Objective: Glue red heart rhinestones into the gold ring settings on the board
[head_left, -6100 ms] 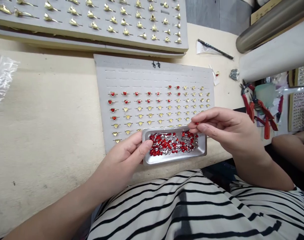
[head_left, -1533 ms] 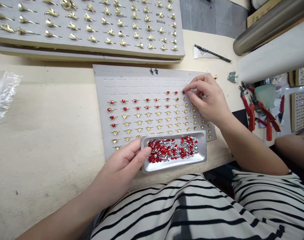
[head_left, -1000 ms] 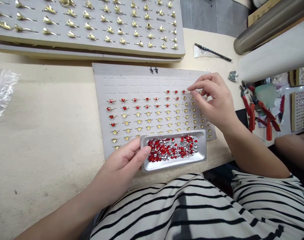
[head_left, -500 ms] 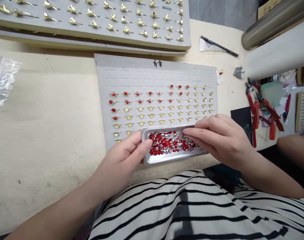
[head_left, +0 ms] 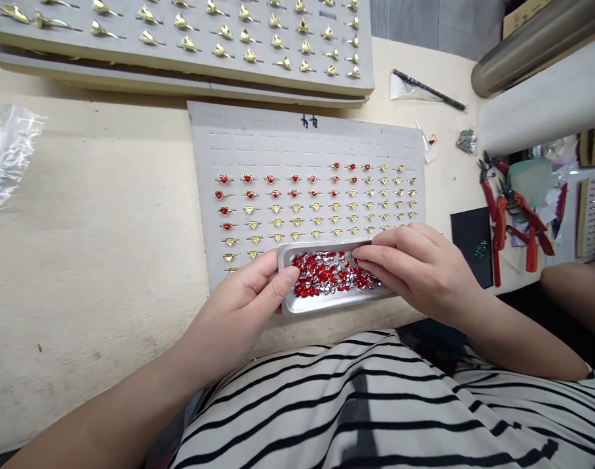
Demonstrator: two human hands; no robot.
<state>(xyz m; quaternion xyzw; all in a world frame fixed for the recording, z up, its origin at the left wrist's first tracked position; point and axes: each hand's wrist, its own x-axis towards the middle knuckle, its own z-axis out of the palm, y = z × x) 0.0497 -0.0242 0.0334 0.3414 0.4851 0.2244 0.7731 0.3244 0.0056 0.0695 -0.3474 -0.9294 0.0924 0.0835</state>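
My left hand [head_left: 251, 303] grips the left end of a shallow metal tray [head_left: 336, 303], thumb over its rim. Inside lie many small red and silver gemstones [head_left: 321, 277]. My right hand [head_left: 419, 267] reaches over the tray's right end, its fingers pinched together and dipping among the stones; what sits between the fingertips is hidden. Behind the tray a grey foam board [head_left: 277, 153] holds rows of gold rings [head_left: 315, 206]. Several rings in the upper rows carry red stones [head_left: 270, 179]; the others show bare gold settings. The tray covers the board's lower edge.
Thick foam boards with gold rings [head_left: 184, 43] lie at the back left. A plastic bag [head_left: 14, 156] is at the far left. On the right are a black pen [head_left: 429, 90], a black pad [head_left: 473, 244], red-handled pliers [head_left: 501, 228] and another person's arm [head_left: 575, 286].
My right hand's fingertips have shifted slightly left within the tray. The tray stays in my left hand, nearly in place, and the view has moved a little.
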